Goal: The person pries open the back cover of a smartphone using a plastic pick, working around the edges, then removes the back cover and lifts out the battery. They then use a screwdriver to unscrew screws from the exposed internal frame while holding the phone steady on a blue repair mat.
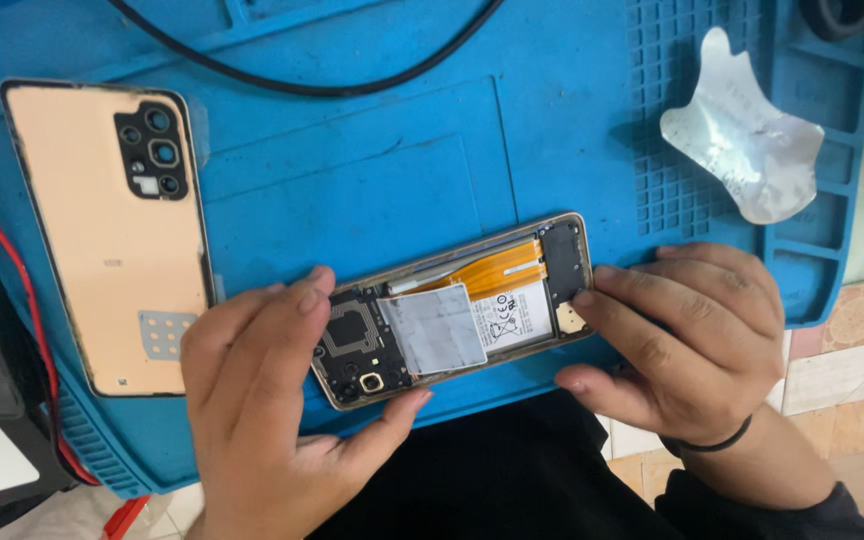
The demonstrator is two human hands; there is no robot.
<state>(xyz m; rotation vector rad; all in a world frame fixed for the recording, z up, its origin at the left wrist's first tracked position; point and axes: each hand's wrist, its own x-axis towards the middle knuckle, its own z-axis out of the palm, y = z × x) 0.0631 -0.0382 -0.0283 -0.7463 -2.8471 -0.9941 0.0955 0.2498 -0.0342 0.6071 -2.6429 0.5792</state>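
An opened smartphone (457, 310) lies across the near edge of a blue repair mat (372, 170), its back off, showing a battery with a grey film, an orange flex cable and black boards. My left hand (272, 400) grips its camera end, fingers over the top edge and thumb below. My right hand (677, 335) holds the other end, fingertips on the black lower board. The removed peach-coloured back cover (107, 235) with its black camera block lies inside-up on the mat's left side.
A thin metal opening pick (742, 140) rests on the mat's grid section at the upper right. A black cable (302, 80) curves across the top. A red wire (22, 290) and dark box sit at left. Tiled floor shows at right.
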